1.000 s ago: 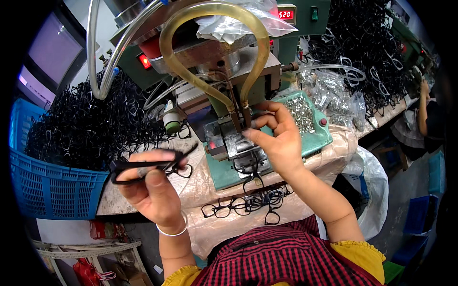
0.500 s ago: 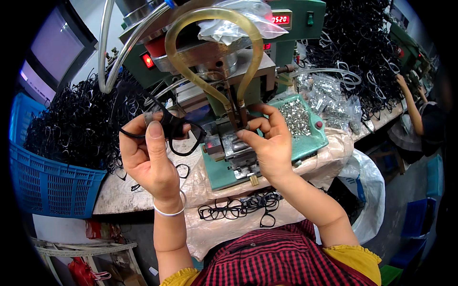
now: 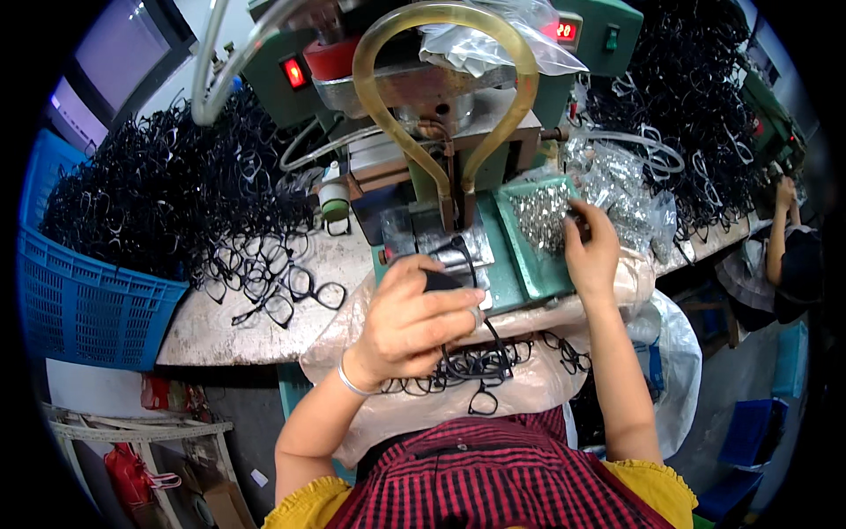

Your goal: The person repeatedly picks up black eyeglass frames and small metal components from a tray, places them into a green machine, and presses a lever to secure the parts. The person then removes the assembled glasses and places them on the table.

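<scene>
My left hand is closed on a black eyeglass frame, held low in front of the machine's metal fixture. Part of the frame hides behind my fingers, and a dark rim hangs below them. My right hand is at the right edge of a green tray. Its thumb and fingers are pinched together over the small silvery metal parts in the tray; anything between the fingertips is too small to make out. Two copper-coloured electrodes stand above the fixture, joined to a yellowish looped hose.
A blue crate heaped with black eyeglass frames stands at the left, with loose frames beside it. More frames lie on the covered near edge. Clear bags of parts sit behind the tray. Another person's arm shows far right.
My left hand has carried the eyeglass frame right and down, in front of the fixture. My right hand has left the electrodes and moved right to the parts tray. The view has shifted slightly.
</scene>
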A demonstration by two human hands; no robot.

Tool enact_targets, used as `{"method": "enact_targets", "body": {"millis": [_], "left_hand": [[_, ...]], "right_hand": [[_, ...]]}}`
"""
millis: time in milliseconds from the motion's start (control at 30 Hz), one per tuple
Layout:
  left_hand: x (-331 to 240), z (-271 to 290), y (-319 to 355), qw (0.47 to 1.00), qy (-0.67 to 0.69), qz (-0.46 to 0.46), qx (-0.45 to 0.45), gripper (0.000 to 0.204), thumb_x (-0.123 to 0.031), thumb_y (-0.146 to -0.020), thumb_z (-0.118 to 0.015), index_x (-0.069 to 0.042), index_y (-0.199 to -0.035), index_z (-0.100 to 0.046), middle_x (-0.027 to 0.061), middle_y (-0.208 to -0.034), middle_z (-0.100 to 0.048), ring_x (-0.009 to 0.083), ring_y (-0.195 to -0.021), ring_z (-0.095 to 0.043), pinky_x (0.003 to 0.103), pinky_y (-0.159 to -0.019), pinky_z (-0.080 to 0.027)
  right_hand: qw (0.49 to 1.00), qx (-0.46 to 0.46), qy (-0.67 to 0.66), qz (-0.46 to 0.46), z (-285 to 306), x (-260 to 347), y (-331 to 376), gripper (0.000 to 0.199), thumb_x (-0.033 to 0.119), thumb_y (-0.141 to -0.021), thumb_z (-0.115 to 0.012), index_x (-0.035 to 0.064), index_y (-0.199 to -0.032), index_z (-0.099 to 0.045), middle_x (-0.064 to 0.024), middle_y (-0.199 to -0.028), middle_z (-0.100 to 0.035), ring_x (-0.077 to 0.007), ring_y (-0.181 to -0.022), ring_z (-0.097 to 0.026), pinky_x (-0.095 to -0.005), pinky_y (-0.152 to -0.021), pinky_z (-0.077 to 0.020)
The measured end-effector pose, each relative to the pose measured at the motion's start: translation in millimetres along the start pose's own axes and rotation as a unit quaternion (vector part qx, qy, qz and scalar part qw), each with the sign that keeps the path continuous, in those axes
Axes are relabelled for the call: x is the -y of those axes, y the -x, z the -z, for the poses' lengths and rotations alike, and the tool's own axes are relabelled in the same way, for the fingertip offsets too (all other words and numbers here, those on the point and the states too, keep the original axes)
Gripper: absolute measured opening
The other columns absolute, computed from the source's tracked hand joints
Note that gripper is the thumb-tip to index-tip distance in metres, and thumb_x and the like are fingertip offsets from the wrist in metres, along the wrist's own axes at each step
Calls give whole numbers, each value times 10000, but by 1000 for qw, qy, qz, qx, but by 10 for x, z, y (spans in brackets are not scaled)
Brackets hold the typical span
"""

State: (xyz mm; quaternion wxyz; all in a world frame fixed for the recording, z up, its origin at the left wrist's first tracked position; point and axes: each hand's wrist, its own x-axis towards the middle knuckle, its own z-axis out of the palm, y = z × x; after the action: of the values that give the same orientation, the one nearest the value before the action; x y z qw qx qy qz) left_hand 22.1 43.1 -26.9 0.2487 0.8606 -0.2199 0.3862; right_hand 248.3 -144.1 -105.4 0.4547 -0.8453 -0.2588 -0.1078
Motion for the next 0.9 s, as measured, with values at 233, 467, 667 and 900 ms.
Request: {"method": "enact_targets", "body": {"millis": [233,467,667,900], "left_hand": [[-251,-64,240,994,-25,96,-35,266,-50,-726,-713,-58,-989,-680,110,-1205,-678,263,-774,-575,484,-986,-472],[-392,657,1282,874,-262,370,-173,278,-74,-832,-732,-15,-1093,-660,127,-1151,-687,297,-994,-642,375,-882,-482],[108,1318,1118,836,-404,370,40,134,-8,-757,-682,-68,-875,-701,74,-969,-654,302,-867,-589,393,-766,-475],[742,1065,1674,855,-256,368,263,206,-12,-684,-676,-70,-881,-691,101,-1212,-637,326,-1022,-567,401,-901,-477]], "right_hand": [[973,56,199,103,-448,-102,-305,319,215,-897,-656,47,-1168,-678,-229,-1249,-615,-377,-1197,-562,-418,-1030,-443],[986,-27,95,131,-274,71,-100,96,121,-840,-698,37,-888,-698,-130,-908,-681,-332,-857,-635,-398,-776,-501],[979,-60,78,177,-395,36,-291,99,95,-880,-639,42,-927,-708,-136,-910,-682,-334,-859,-636,-408,-796,-493],[994,-35,-83,60,-270,14,-76,120,63,-841,-693,28,-952,-723,-115,-871,-696,-244,-803,-655,-330,-751,-509]]}}
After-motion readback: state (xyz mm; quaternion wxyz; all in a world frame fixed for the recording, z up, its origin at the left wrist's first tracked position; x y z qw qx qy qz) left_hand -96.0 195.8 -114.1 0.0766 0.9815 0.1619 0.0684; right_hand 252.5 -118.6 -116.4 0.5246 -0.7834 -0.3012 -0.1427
